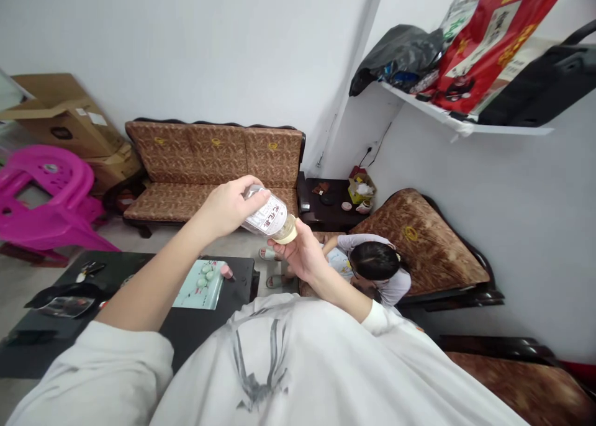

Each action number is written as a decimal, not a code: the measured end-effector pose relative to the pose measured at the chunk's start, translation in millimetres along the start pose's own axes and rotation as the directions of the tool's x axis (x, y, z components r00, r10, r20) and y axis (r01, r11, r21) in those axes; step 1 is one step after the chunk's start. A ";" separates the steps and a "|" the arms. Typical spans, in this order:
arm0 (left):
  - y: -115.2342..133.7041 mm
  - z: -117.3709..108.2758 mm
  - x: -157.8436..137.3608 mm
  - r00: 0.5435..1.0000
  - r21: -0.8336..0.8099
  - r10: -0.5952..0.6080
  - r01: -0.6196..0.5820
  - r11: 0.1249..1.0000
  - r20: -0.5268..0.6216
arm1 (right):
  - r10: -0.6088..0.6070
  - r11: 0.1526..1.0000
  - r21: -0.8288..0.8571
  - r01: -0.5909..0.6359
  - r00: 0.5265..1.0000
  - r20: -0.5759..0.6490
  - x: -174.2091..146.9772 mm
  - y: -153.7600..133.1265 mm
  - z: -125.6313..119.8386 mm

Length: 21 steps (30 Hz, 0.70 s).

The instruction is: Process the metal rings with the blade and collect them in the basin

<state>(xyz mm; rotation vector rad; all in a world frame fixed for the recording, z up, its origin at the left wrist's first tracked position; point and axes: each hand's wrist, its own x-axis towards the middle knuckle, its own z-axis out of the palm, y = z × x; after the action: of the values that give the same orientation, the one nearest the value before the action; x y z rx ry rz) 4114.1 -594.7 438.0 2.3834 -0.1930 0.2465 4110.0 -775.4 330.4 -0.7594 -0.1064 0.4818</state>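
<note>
A clear bottle [267,215] with a white printed label is held tilted in front of my chest, its pale yellow cap [287,230] pointing down to the right. Around the body of the bottle, at its upper left end, my left hand [233,205] is closed with the thumb on the label side. My right hand [302,250] grips the capped end, fingers under the cap and thumb along its side. Whether the cap is loose cannot be seen.
Left below is a black table [181,333] with a light green box [201,284] and a pink-topped small bottle [226,271]. A person [377,264] sits at the right. Behind stand a brown sofa [218,153], a dark side table [326,212] and a magenta chair [51,196]; a loaded shelf [447,118] hangs upper right.
</note>
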 end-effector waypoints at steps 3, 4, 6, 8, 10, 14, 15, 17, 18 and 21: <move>-14.1 5.5 7.1 0.999 -0.134 -0.043 0.047 0.990 0.032 | 0.019 1.000 0.020 -0.019 1.000 -0.006 3.2 0.1 -4.0; -17.7 7.3 8.7 0.998 -0.183 -0.053 0.059 0.981 0.037 | 0.017 1.000 0.023 -0.017 1.000 -0.002 3.8 0.2 -5.1; -21.9 9.9 10.8 0.996 -0.287 -0.068 0.079 0.955 0.049 | 0.012 1.000 0.023 -0.013 1.000 0.005 3.8 -0.1 -6.5; -22.0 10.6 10.9 0.995 -0.392 -0.077 0.098 0.915 0.069 | 0.016 0.999 0.030 -0.016 1.000 0.011 2.2 -1.3 -6.7; -18.4 8.8 8.7 0.994 -0.439 -0.075 0.101 0.893 0.075 | 0.021 0.999 0.044 -0.022 0.999 0.026 -0.2 -2.9 -6.0; -7.7 1.0 1.2 0.999 -0.363 -0.037 0.049 0.931 0.038 | 0.012 0.998 0.061 -0.017 0.996 0.083 -3.5 -4.5 -3.2; -6.0 -0.5 0.2 0.999 -0.354 -0.034 0.044 0.934 0.033 | 0.008 0.998 0.065 -0.013 0.996 0.087 -3.4 -4.3 -2.7; -5.1 -1.6 0.5 0.999 -0.363 -0.045 0.052 0.930 0.027 | 0.006 0.997 0.072 -0.012 0.996 0.085 -1.8 -3.6 -2.3; -6.0 -1.1 1.9 0.998 -0.376 -0.053 0.059 0.925 0.027 | 0.008 0.997 0.077 -0.015 0.996 0.085 -0.4 -3.1 -2.4; -12.9 3.9 9.6 0.994 -0.449 -0.096 0.105 0.887 0.042 | 0.038 0.994 0.099 -0.046 0.996 0.082 5.6 -2.0 -4.3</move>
<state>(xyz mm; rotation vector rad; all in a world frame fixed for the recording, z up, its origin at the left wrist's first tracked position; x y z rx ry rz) 4126.6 -588.6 428.9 1.9250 -0.1181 0.1139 4116.8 -776.8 328.2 -0.6441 -0.1403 0.5535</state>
